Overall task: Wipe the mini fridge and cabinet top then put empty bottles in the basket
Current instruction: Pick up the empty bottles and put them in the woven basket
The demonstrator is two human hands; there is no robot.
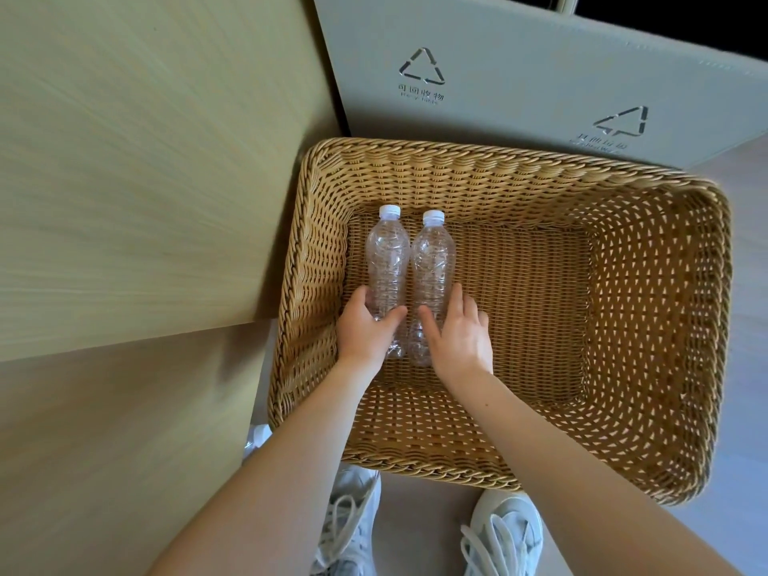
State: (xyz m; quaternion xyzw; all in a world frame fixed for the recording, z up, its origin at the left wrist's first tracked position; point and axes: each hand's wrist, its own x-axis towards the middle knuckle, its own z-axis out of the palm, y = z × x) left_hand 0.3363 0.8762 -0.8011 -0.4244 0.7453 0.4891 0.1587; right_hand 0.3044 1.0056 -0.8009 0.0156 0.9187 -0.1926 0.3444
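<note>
A large woven wicker basket stands on the floor. Two clear empty plastic bottles with white caps lie side by side on its bottom at the left end, caps pointing away from me. My left hand wraps around the lower part of the left bottle. My right hand rests on the lower part of the right bottle, fingers spread over it. Both bottle bases are partly hidden by my hands.
A light wooden cabinet rises right beside the basket on the left. Grey recycling bins with triangle symbols stand behind the basket. My white sneakers are on the floor in front of it. Something white shows near the cabinet's foot.
</note>
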